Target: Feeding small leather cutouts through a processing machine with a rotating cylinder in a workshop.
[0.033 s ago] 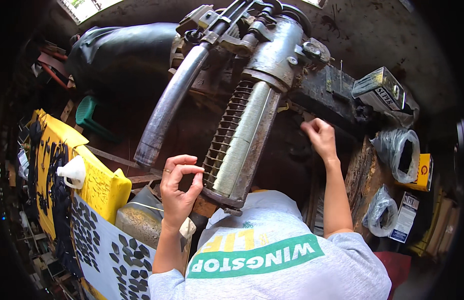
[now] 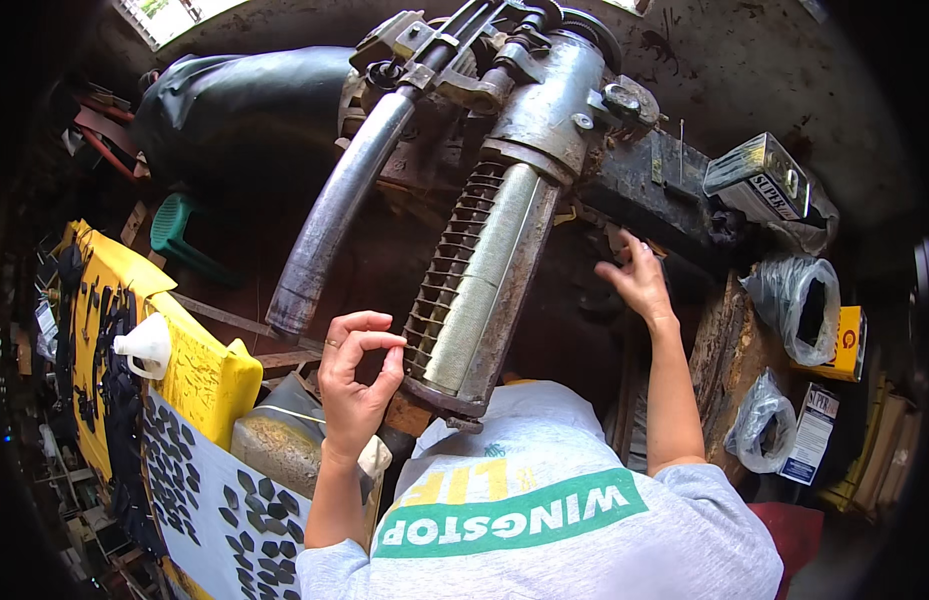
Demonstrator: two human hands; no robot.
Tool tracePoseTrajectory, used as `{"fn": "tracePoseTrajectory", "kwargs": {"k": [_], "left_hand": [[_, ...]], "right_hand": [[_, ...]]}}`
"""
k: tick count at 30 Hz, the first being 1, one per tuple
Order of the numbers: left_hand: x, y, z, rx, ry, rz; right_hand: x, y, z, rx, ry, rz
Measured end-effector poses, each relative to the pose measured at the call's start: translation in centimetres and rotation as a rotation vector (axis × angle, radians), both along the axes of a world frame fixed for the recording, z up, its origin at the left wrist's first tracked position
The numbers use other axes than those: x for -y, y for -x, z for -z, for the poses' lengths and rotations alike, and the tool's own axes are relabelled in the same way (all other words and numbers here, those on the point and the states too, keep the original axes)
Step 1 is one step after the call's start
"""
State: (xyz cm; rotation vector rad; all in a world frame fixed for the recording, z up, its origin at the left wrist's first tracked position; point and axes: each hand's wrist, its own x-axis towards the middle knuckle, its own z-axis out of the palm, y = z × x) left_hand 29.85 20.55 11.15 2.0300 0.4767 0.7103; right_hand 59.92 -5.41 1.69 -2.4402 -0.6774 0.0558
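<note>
A heavy worn metal machine (image 2: pixel 541 115) stands before me. Its long arm, with a shiny smooth strip (image 2: pixel 464 320) and a row of thin metal ribs (image 2: pixel 454 250) along the left side, reaches toward my chest. My left hand (image 2: pixel 356 385) is pinched closed at the ribs' near end, thumb and forefinger together; whatever they may hold is too small to make out. Right of the arm, my right hand (image 2: pixel 639 280) hangs apart from the machine, its fingers spread and nothing visible in them. A smooth metal tube (image 2: pixel 334 220) slopes down on the machine's left.
At left, small dark pieces lie on a white sheet (image 2: pixel 189 455), beside a yellow cover (image 2: pixel 209 385) bearing a white plastic container (image 2: pixel 144 345). A rough wooden board (image 2: pixel 724 350), clear plastic rolls (image 2: pixel 799 310) and a can (image 2: pixel 759 180) stand at right. A green stool (image 2: pixel 179 235) is farther back.
My right hand has opened from a closed pinch, its fingers now spread. My left hand keeps its pinch at the ribs' end almost unmoved.
</note>
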Motion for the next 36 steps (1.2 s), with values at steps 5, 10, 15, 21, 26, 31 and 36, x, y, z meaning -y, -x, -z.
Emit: {"fn": "tracePoseTrajectory", "kwargs": {"k": [5,10,15,21,26,31,36], "left_hand": [[0.4,0.1,-0.5,-0.042,-0.05,-0.017],[0.8,0.4,-0.4,-0.031,0.025,-0.014],[0.9,1.0,-0.2,-0.012,0.005,-0.072],[0.5,0.3,0.1,0.02,0.021,-0.106],[1.4,0.7,-0.2,0.08,-0.027,-0.182],[2.5,0.9,1.3,0.128,0.027,-0.217],[3.2,1.1,0.9,0.144,0.052,-0.224]], "right_hand": [[0.9,-0.5,0.8,-0.082,0.029,0.004],[-2.9,1.9,-5.5,0.124,-0.272,-0.071],[-9.4,9.3,-13.0,0.061,-0.496,-0.485],[-14.4,12.7,-14.2,0.11,-0.305,-0.953],[-16.1,14.5,-14.3,0.121,-0.224,-1.026],[-16.3,14.7,-13.3,0.105,-0.143,-0.997],[-15.8,15.2,-13.7,0.108,-0.122,-0.985]]}}
